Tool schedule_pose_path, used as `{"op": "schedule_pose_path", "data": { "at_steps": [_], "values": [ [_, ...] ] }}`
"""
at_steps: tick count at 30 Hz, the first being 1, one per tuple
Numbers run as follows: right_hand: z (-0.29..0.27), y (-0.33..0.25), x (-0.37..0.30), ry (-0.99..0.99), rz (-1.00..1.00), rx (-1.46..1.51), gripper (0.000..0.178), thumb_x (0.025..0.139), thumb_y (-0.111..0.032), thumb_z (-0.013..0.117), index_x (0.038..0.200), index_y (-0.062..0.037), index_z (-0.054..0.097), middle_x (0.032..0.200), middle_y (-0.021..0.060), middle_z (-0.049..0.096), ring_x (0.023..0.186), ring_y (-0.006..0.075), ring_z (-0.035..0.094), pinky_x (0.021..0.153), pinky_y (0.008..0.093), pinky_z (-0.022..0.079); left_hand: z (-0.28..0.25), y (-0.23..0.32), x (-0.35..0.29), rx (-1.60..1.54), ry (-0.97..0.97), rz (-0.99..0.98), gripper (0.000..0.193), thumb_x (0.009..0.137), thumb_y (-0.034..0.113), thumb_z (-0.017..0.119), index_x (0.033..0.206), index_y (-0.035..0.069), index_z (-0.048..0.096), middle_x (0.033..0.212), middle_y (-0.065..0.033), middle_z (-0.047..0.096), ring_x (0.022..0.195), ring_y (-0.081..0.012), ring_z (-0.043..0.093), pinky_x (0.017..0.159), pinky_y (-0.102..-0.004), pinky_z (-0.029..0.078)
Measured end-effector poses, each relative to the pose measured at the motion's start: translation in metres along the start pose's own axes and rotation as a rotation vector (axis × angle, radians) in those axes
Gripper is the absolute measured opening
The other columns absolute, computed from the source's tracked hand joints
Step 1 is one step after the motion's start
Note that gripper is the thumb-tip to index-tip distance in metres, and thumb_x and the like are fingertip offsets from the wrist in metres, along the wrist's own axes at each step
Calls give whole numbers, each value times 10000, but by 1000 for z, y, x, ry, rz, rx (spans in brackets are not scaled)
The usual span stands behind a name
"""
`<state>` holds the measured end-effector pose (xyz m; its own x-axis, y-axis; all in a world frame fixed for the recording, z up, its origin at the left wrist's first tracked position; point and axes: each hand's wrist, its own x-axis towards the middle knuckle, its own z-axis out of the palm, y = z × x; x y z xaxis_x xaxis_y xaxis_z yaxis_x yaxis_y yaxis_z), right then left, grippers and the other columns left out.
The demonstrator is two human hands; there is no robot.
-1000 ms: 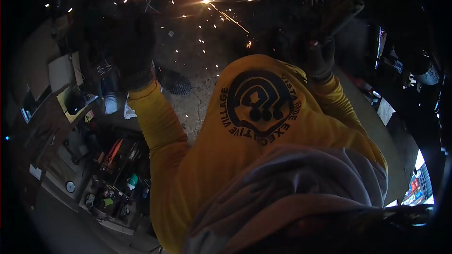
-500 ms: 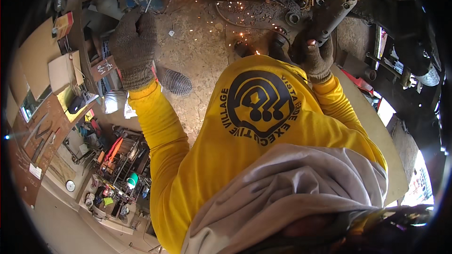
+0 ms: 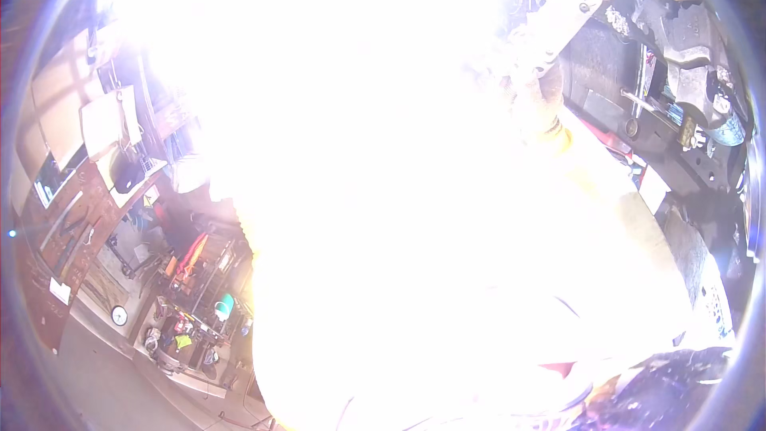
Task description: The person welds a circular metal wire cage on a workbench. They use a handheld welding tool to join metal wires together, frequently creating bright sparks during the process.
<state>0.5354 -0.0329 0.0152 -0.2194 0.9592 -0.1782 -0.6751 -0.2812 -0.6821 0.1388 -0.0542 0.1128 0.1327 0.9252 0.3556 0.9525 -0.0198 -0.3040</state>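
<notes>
White glare (image 3: 343,152) fills the middle of a workshop, hiding the left hand and its grip; how much of the work is done, and how much remains, cannot be judged. At far right, the right hand (image 3: 546,96) meets the near end of a grey metal piece (image 3: 560,25), its grip impossible to tell. The central surface is washed out. Around it, from left: cardboard (image 3: 60,100), a brown board (image 3: 92,187), a white dial (image 3: 119,316), a green container (image 3: 224,306) amid clutter, and dark machinery (image 3: 690,38) at right.
</notes>
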Motion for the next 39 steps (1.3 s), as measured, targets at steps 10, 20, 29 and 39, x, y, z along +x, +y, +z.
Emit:
{"op": "schedule_pose_path", "data": {
  "at_steps": [10, 20, 29, 39],
  "values": [
    [-10, 0, 1, -119, -172, -442, 412, 939, -222, 695, 1207, 16, 492, 836, 83, 619, 653, 134, 582, 599, 298, 520, -14, 3, 10, 91, 106, 212, 112, 901, 173, 717, 967, 97, 667, 948, -87, 683, 829, -233, 675, 738, -339, 561],
    [-47, 13, 2, -181, -278, -517, 447, 977, -189, 639, 1313, 44, 458, 1094, 58, 607, 913, 114, 588, 809, 262, 498, -3, 5, 5, -373, 98, -106, 218, 870, 180, 736, 1060, 73, 724, 936, -104, 733, 814, -240, 717, 743, -343, 568],
    [-31, 11, -2, -57, -118, -473, 554, 908, -391, 745, 1228, -32, 471, 804, 67, 566, 565, 128, 509, 496, 274, 420, -19, 21, 14, -420, 33, -266, 213, 857, 166, 750, 1040, 59, 733, 892, -125, 738, 781, -228, 726, 725, -323, 567],
    [-41, 13, -6, -40, -84, -548, 623, 908, -391, 745, 1308, -19, 445, 859, 88, 596, 645, 160, 577, 539, 298, 469, -16, 17, 12, -418, 9, -226, 235, 868, 181, 743, 1067, 59, 728, 936, -128, 739, 801, -236, 729, 733, -333, 572]
  ]
}}
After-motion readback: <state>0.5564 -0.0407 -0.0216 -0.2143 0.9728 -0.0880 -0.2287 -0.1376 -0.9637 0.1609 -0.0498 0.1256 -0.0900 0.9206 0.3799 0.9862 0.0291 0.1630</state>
